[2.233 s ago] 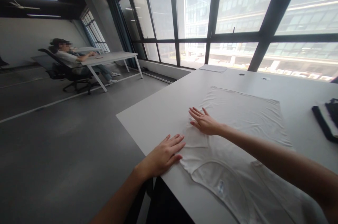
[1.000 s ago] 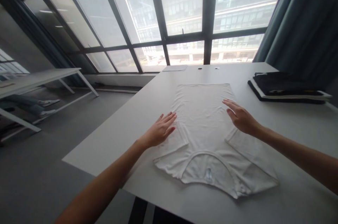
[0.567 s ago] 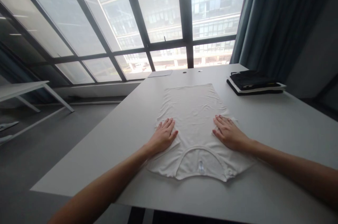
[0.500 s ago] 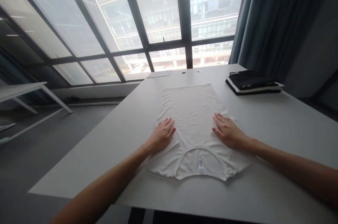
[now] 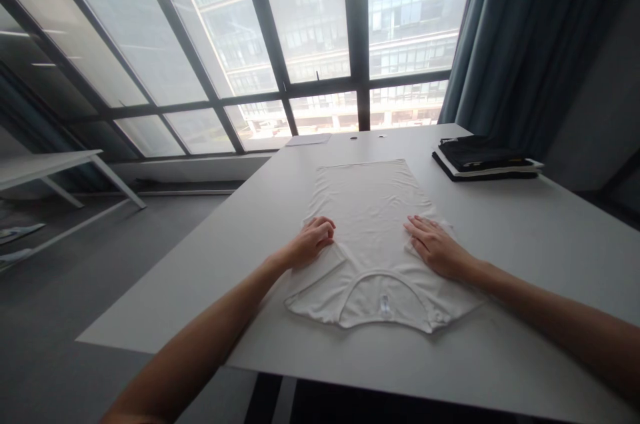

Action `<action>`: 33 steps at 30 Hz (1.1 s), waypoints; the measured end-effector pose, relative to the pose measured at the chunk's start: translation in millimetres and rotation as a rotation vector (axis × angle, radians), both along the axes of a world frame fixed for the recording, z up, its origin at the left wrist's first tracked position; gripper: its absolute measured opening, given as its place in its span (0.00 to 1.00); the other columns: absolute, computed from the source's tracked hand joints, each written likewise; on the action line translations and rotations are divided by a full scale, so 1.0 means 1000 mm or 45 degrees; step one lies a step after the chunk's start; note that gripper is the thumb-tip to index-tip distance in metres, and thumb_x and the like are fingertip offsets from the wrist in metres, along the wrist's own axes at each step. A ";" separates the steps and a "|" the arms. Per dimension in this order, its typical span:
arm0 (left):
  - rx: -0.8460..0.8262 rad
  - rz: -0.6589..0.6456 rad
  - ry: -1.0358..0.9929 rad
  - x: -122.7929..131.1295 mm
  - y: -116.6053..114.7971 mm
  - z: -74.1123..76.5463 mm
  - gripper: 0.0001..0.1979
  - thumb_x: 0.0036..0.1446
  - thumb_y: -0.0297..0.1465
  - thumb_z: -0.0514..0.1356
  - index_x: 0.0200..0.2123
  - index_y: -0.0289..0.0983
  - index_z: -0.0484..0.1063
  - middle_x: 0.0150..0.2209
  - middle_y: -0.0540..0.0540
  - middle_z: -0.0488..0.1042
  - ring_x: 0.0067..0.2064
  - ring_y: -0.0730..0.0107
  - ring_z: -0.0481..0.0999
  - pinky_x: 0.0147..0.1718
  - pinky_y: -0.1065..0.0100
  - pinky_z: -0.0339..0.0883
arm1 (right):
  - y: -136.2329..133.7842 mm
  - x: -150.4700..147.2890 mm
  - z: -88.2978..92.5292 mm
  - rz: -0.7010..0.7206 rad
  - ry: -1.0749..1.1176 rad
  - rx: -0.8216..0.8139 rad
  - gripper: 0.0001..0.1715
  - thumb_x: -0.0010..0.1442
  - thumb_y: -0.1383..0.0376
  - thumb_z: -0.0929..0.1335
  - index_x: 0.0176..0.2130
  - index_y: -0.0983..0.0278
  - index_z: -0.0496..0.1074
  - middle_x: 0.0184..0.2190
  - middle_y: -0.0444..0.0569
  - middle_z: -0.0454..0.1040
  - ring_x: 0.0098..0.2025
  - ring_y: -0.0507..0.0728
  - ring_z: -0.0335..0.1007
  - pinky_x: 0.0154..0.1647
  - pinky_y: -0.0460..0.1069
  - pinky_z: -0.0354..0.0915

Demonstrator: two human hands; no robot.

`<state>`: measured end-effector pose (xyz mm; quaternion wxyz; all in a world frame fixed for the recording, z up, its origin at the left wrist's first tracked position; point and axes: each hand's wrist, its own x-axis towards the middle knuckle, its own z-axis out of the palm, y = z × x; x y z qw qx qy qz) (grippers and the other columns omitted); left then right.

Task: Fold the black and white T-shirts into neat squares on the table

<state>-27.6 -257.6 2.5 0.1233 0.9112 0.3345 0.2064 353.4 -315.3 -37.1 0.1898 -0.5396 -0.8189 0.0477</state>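
A white T-shirt [image 5: 370, 204] lies spread on the white table [image 5: 240, 237], its neckline toward me and its hem toward the window. A small label shows inside the collar. At the shirt's left side, by the folded-in sleeve, my left hand [image 5: 313, 242] is closed with its fingers curled against the fabric; the fingertips are partly hidden. My right hand [image 5: 434, 247] rests flat on the right side of the shirt, fingers stretched out. Some wrinkles run along both sides of the cloth.
A stack of folded dark and white clothes [image 5: 485, 157] sits at the table's far right. A flat pale sheet [image 5: 309, 139] lies at the far edge. Beyond are large windows [image 5: 320, 11] and a blue curtain [image 5: 495, 37]. Another table [image 5: 50, 167] stands at left.
My left hand has gone from lying flat to curled fingers on the shirt's left side. My right hand stays flat. The whole view has shifted slightly.
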 end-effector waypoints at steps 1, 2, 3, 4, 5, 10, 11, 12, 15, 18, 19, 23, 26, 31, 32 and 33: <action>0.014 0.017 -0.006 0.000 0.000 0.001 0.05 0.67 0.34 0.56 0.38 0.40 0.68 0.51 0.43 0.71 0.55 0.61 0.69 0.59 0.58 0.62 | 0.000 0.000 0.000 -0.004 -0.008 -0.002 0.30 0.71 0.61 0.57 0.66 0.68 0.63 0.70 0.61 0.55 0.72 0.65 0.48 0.70 0.65 0.48; 0.021 0.032 -0.004 0.001 0.000 0.001 0.05 0.67 0.34 0.56 0.39 0.40 0.68 0.51 0.43 0.71 0.55 0.60 0.69 0.59 0.57 0.62 | 0.000 0.000 0.000 -0.007 -0.014 -0.001 0.30 0.71 0.61 0.57 0.66 0.67 0.63 0.70 0.61 0.55 0.72 0.65 0.48 0.70 0.65 0.48; 0.018 0.038 0.007 0.001 0.000 0.001 0.05 0.67 0.35 0.56 0.39 0.40 0.69 0.51 0.43 0.71 0.55 0.60 0.69 0.59 0.57 0.62 | 0.000 0.000 0.001 -0.005 -0.019 0.005 0.30 0.71 0.61 0.57 0.66 0.67 0.64 0.70 0.61 0.55 0.72 0.65 0.49 0.70 0.66 0.49; 0.008 0.036 0.022 0.001 -0.001 0.001 0.06 0.67 0.35 0.57 0.41 0.40 0.70 0.52 0.42 0.72 0.55 0.60 0.69 0.60 0.57 0.62 | -0.001 -0.001 0.001 -0.001 -0.022 0.013 0.29 0.70 0.61 0.57 0.66 0.67 0.64 0.70 0.61 0.56 0.72 0.65 0.49 0.70 0.66 0.49; 0.001 0.030 0.036 0.001 -0.001 0.002 0.07 0.67 0.35 0.56 0.44 0.40 0.71 0.53 0.42 0.72 0.56 0.59 0.69 0.60 0.56 0.62 | -0.001 -0.001 0.001 0.004 -0.025 0.022 0.29 0.70 0.61 0.57 0.66 0.67 0.64 0.70 0.62 0.56 0.72 0.65 0.49 0.70 0.66 0.49; 0.064 0.085 -0.034 -0.002 0.000 0.006 0.18 0.71 0.36 0.49 0.59 0.40 0.69 0.61 0.39 0.69 0.63 0.60 0.67 0.64 0.56 0.59 | -0.003 -0.001 0.002 0.008 -0.017 0.102 0.29 0.69 0.63 0.58 0.65 0.68 0.65 0.69 0.62 0.59 0.72 0.66 0.50 0.70 0.66 0.50; 0.071 0.117 -0.025 -0.004 -0.001 0.005 0.19 0.71 0.37 0.48 0.60 0.40 0.68 0.62 0.39 0.68 0.65 0.60 0.65 0.66 0.55 0.57 | -0.003 -0.001 0.004 0.022 -0.006 0.133 0.28 0.69 0.63 0.58 0.64 0.68 0.66 0.69 0.62 0.59 0.72 0.66 0.51 0.70 0.67 0.50; 0.062 0.144 0.016 -0.005 -0.001 0.004 0.21 0.71 0.38 0.48 0.62 0.40 0.67 0.64 0.39 0.66 0.67 0.58 0.62 0.67 0.52 0.54 | -0.004 -0.001 0.007 0.050 0.009 0.171 0.27 0.69 0.64 0.58 0.63 0.67 0.67 0.68 0.61 0.60 0.71 0.66 0.51 0.69 0.67 0.51; -0.007 0.188 0.223 -0.008 -0.004 -0.002 0.25 0.71 0.43 0.48 0.66 0.40 0.63 0.69 0.38 0.60 0.71 0.53 0.54 0.69 0.43 0.44 | -0.007 -0.012 0.022 0.200 0.081 0.286 0.23 0.68 0.64 0.61 0.58 0.65 0.71 0.65 0.60 0.66 0.68 0.65 0.57 0.67 0.65 0.56; -0.036 0.195 0.297 -0.006 -0.007 -0.005 0.27 0.72 0.43 0.47 0.68 0.39 0.61 0.70 0.37 0.57 0.72 0.52 0.52 0.68 0.41 0.41 | -0.011 -0.040 0.043 0.422 0.131 0.314 0.17 0.68 0.64 0.64 0.54 0.61 0.74 0.58 0.56 0.73 0.60 0.63 0.66 0.61 0.61 0.63; -0.027 0.205 0.286 -0.005 -0.008 -0.004 0.27 0.72 0.43 0.46 0.68 0.39 0.60 0.70 0.38 0.57 0.72 0.53 0.52 0.68 0.42 0.42 | -0.013 -0.053 0.049 0.507 0.125 0.305 0.16 0.68 0.64 0.64 0.52 0.60 0.75 0.55 0.55 0.74 0.58 0.63 0.68 0.59 0.60 0.65; 0.003 0.247 0.273 -0.003 -0.014 -0.001 0.27 0.73 0.41 0.44 0.70 0.39 0.56 0.71 0.38 0.56 0.72 0.55 0.51 0.69 0.45 0.43 | -0.010 -0.107 0.063 0.810 -0.022 0.314 0.12 0.66 0.64 0.68 0.48 0.61 0.76 0.49 0.54 0.76 0.52 0.61 0.69 0.55 0.57 0.64; -0.007 0.233 0.345 -0.005 -0.020 -0.005 0.29 0.73 0.43 0.44 0.71 0.38 0.53 0.72 0.38 0.52 0.73 0.55 0.48 0.69 0.45 0.41 | -0.001 -0.137 0.062 0.927 -0.258 0.404 0.10 0.64 0.65 0.69 0.45 0.63 0.76 0.47 0.55 0.76 0.52 0.62 0.67 0.56 0.58 0.61; 0.007 0.234 0.393 -0.007 -0.022 -0.013 0.29 0.73 0.44 0.41 0.72 0.38 0.51 0.73 0.37 0.49 0.73 0.55 0.46 0.69 0.45 0.40 | 0.010 -0.153 0.063 1.000 -0.586 0.583 0.08 0.65 0.70 0.66 0.37 0.66 0.76 0.42 0.56 0.76 0.51 0.63 0.67 0.60 0.61 0.57; 0.009 0.232 0.388 -0.007 -0.022 -0.014 0.30 0.73 0.44 0.41 0.72 0.38 0.51 0.73 0.37 0.49 0.73 0.55 0.46 0.69 0.45 0.40 | 0.010 -0.153 0.065 1.004 -0.603 0.616 0.09 0.66 0.71 0.65 0.37 0.66 0.76 0.41 0.56 0.76 0.51 0.63 0.67 0.60 0.61 0.56; 0.008 0.231 0.382 -0.007 -0.021 -0.015 0.30 0.73 0.44 0.40 0.72 0.37 0.50 0.72 0.37 0.49 0.73 0.55 0.46 0.69 0.45 0.40 | 0.009 -0.151 0.067 0.999 -0.608 0.643 0.10 0.67 0.72 0.64 0.38 0.66 0.76 0.41 0.55 0.76 0.50 0.63 0.67 0.60 0.61 0.56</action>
